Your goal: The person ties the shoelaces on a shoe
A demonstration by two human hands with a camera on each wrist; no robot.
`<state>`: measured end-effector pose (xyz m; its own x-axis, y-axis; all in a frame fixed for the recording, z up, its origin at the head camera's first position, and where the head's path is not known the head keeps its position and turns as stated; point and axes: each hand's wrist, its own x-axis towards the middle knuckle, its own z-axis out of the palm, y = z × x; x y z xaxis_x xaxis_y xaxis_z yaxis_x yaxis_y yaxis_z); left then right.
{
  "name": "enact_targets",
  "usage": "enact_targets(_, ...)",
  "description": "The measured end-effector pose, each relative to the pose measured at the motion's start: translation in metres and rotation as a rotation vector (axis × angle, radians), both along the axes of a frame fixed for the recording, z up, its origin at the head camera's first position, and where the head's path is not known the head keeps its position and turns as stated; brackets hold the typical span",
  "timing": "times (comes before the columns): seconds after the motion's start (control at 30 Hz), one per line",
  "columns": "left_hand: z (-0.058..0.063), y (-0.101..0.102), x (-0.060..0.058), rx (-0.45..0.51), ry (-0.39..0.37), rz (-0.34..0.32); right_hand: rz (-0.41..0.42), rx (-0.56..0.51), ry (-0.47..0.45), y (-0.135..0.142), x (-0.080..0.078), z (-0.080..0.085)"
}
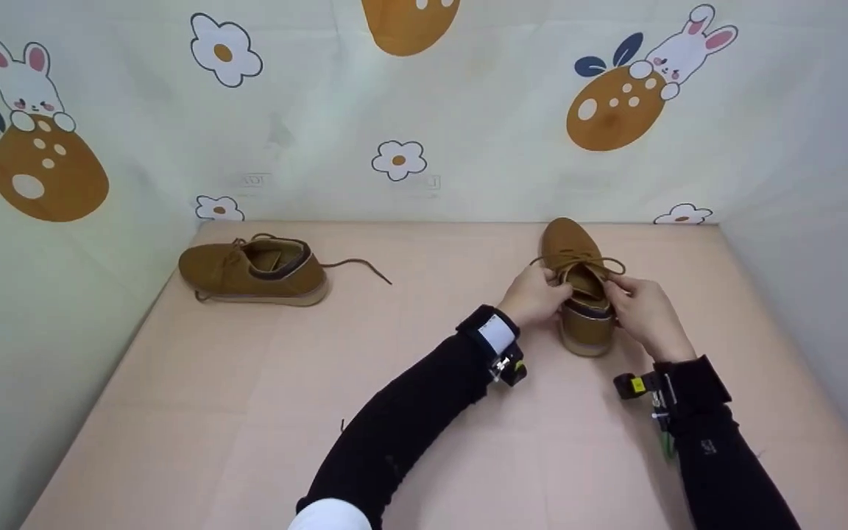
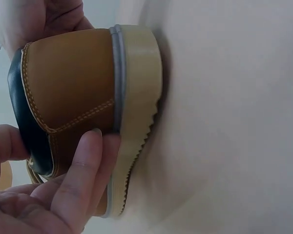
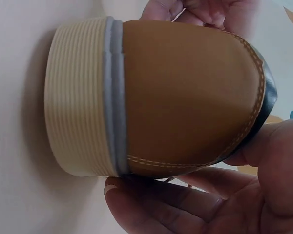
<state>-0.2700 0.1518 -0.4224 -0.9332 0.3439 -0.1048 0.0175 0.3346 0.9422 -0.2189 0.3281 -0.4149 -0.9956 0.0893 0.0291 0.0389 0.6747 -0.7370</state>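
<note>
A brown lace-up shoe [image 1: 587, 327] stands on the table at the right, toe toward the back wall, its lace tied across the front. My left hand [image 1: 534, 296] grips its left side, thumb at the collar and fingers along the outer wall, as the left wrist view shows on the shoe [image 2: 71, 78]. On the other side my right hand [image 1: 645, 309] holds the collar between thumb and fingers. In the right wrist view the heel [image 3: 190, 92] faces the camera, with the right hand [image 3: 219, 195] below it. The sole appears to rest on the table.
A second brown shoe [image 1: 269, 283] sits at the back left, toe pointing left, one lace [image 1: 358, 262] trailing to the right. The pale pink tabletop [image 1: 394, 353] ends at a patterned cloth wall [image 1: 321, 110] behind and at both sides.
</note>
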Motion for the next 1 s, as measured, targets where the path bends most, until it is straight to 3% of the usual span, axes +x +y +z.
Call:
enact_targets(0.13, -0.003, -0.007, 0.003, 0.083, -0.012, -0.051, 0.0, 0.029, 0.007, 0.0, 0.0, 0.001)
enact_targets(0.33, -0.001, -0.035, 0.01, 0.044, -0.009, -0.066, 0.021, -0.021, -0.043, 0.005, 0.001, 0.002)
enact_targets(0.43, 0.003, -0.061, 0.011, 0.064, -0.036, -0.033, 0.022, 0.018, -0.05, 0.009, 0.004, 0.007)
enact_targets(0.57, 0.014, -0.114, 0.008, 0.089, 0.002, 0.039, -0.012, 0.126, 0.004, 0.012, 0.012, 0.017)
enact_targets(0.73, 0.021, -0.2, 0.002, 0.057, 0.093, 0.239, -0.044, 0.182, 0.136, 0.002, 0.019, 0.027)
enact_targets(0.87, 0.027, -0.265, -0.004, 0.027, 0.147, 0.466, -0.041, 0.184, 0.25, -0.012, 0.021, 0.031)
enact_targets(1.0, 0.033, -0.318, -0.006, -0.065, 0.214, 0.684, -0.031, 0.175, 0.321, -0.025, 0.025, 0.034)
